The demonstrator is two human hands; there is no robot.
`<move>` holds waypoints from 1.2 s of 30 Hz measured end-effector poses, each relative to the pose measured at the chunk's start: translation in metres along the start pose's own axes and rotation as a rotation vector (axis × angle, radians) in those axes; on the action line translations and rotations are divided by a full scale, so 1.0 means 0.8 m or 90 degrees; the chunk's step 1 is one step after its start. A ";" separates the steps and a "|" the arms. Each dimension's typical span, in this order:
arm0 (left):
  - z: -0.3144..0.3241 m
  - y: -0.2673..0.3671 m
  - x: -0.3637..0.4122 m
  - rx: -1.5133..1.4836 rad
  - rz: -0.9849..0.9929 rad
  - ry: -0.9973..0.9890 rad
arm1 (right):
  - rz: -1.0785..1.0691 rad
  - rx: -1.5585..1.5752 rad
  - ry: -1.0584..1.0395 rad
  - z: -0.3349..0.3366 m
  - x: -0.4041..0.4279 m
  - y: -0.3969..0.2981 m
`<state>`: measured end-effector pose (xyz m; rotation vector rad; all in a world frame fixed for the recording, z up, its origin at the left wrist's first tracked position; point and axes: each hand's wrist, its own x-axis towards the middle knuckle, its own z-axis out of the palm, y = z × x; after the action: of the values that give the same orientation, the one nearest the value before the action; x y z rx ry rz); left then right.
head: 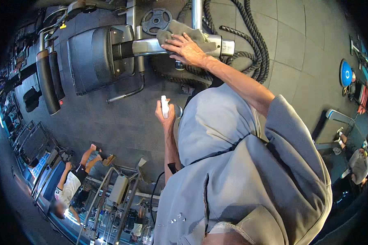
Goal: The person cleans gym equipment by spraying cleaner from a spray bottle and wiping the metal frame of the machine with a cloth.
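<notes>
My right hand [187,50] lies over a grey-green cloth [199,38], pressing it onto the top of a chrome metal beam [148,47] of a gym machine. Folds of the cloth hang over the beam's sides. Lower down, near my torso, my left hand [168,114] grips a spray bottle [165,107] by its neck. The bottle's white trigger head points up, and its clear body is mostly hidden by the hand. A black padded seat [90,61] is fixed at the beam's left end.
Thick black battle rope [259,46] coils on the tiled floor beyond the beam. A weight plate [156,20] lies near an upright chrome post [197,13]. Padded rollers [47,82] stand at left. A person [70,183] is at lower left, another person [358,165] at far right.
</notes>
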<state>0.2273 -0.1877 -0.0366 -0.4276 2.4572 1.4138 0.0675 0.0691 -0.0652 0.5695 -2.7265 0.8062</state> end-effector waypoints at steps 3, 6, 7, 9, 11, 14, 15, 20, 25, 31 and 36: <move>-0.009 -0.007 -0.004 -0.022 -0.006 0.039 | 0.017 -0.091 -0.197 -0.026 -0.031 0.021; -0.021 -0.016 -0.019 -0.021 -0.010 0.053 | 0.051 -0.097 -0.235 -0.091 -0.107 0.063; -0.025 -0.019 -0.024 -0.031 -0.026 0.068 | 0.063 -0.121 -0.228 -0.112 -0.133 0.071; -0.029 -0.029 -0.033 -0.047 -0.041 0.084 | 0.116 -0.100 -0.209 -0.133 -0.149 0.074; -0.037 -0.045 -0.041 0.007 -0.013 0.100 | 0.207 -0.081 -0.155 -0.120 -0.135 0.067; -0.039 -0.078 -0.048 0.048 -0.033 0.112 | 0.242 -0.008 0.034 -0.050 -0.072 0.042; -0.037 -0.079 -0.051 0.053 -0.033 0.110 | 0.214 0.012 0.041 -0.036 -0.048 0.032; -0.023 -0.058 -0.049 0.021 -0.005 0.207 | 0.160 0.021 -0.072 -0.033 -0.010 0.053; -0.027 -0.017 -0.007 0.010 0.002 0.047 | 0.289 -0.036 -0.077 -0.116 -0.120 0.121; 0.024 0.083 0.051 0.098 0.122 -0.077 | 0.611 -0.015 0.241 -0.163 -0.283 0.134; 0.075 0.122 0.088 0.185 0.156 -0.141 | 0.843 -0.067 0.237 -0.153 -0.422 0.089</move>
<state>0.1305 -0.0970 -0.0151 0.0917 2.5360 1.0897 0.3537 0.2933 -0.1109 -1.4036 -2.4676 0.8157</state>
